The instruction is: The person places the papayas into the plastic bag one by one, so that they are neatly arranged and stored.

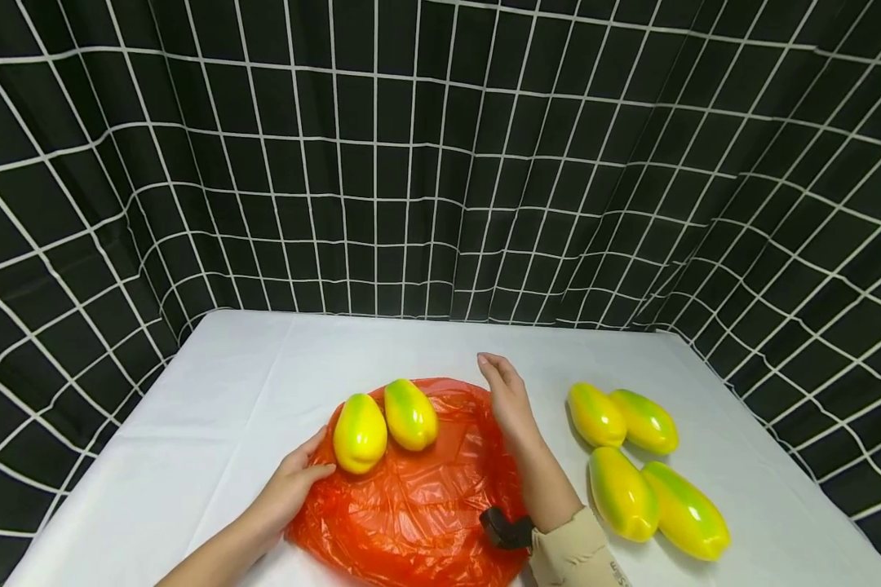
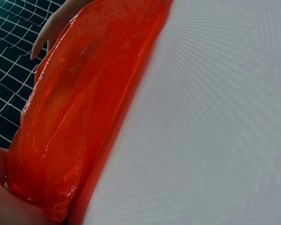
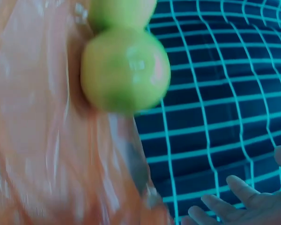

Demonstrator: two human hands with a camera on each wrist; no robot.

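A crinkled red plastic bag (image 1: pixel 426 505) lies spread on the table. Two glossy yellow-green papayas (image 1: pixel 360 434) rest side by side on its far left part; whether they sit within its mouth I cannot tell. My left hand (image 1: pixel 289 489) holds the bag's left edge between thumb and fingers, close to the nearer papaya. The bag's side (image 2: pixel 84 108) fills much of the left wrist view, hiding part of that hand. My right hand (image 1: pixel 512 403) is beside the bag's far right rim, its fingers extended and holding nothing. The right wrist view is blurred, with its fingers (image 3: pixel 243 192) spread apart from the papayas (image 3: pixel 125 70).
Several more papayas (image 1: pixel 624 493) lie in a group on the white tablecloth (image 1: pixel 213 408), to the right of my right forearm. A black strap piece (image 1: pixel 506 530) is at the right wrist. Black grid-patterned curtains (image 1: pixel 411 163) enclose the table's back and sides.
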